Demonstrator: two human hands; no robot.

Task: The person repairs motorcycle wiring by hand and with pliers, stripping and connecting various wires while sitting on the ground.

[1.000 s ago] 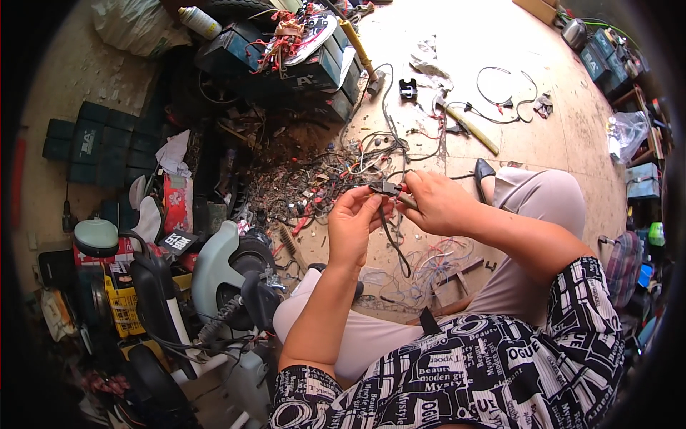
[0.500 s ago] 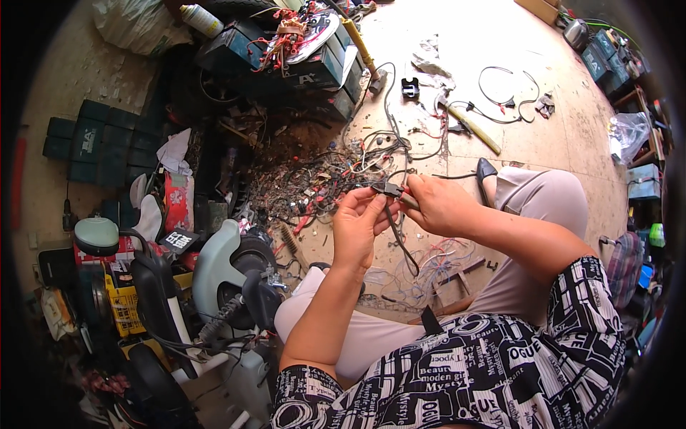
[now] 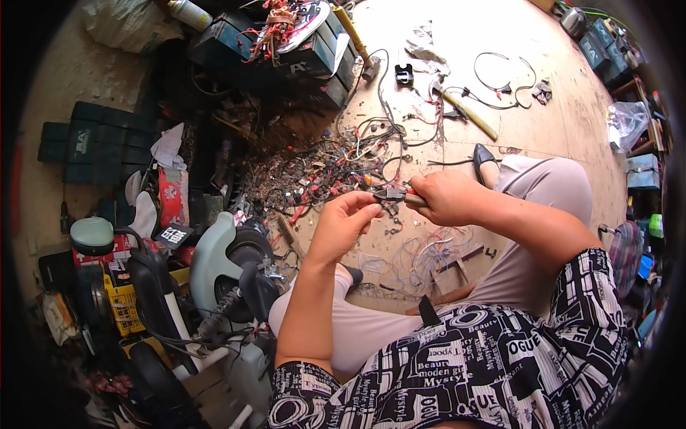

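My right hand (image 3: 446, 196) grips pliers (image 3: 391, 194) with dark jaws and a red-marked handle. My left hand (image 3: 346, 222) is closed at the jaws' tip, with thumb and forefinger bent toward each other; what lies between them is too small to name. Just beyond both hands, a tangled heap of wires (image 3: 325, 171) and small debris lies on the floor, with loose thin wires (image 3: 429, 264) below them.
A grey scooter part (image 3: 209, 261) with a wheel and spring stands at my left. Dark battery boxes (image 3: 300, 68) are stacked ahead. A hammer (image 3: 471, 118) and looped cable (image 3: 500, 57) lie ahead right. Boxes and bags (image 3: 629, 129) line the right edge.
The dark cable loop hanging below my hands earlier no longer shows there. My left hand has shifted left, its fingertips still at the pliers. The whole view has moved slightly.
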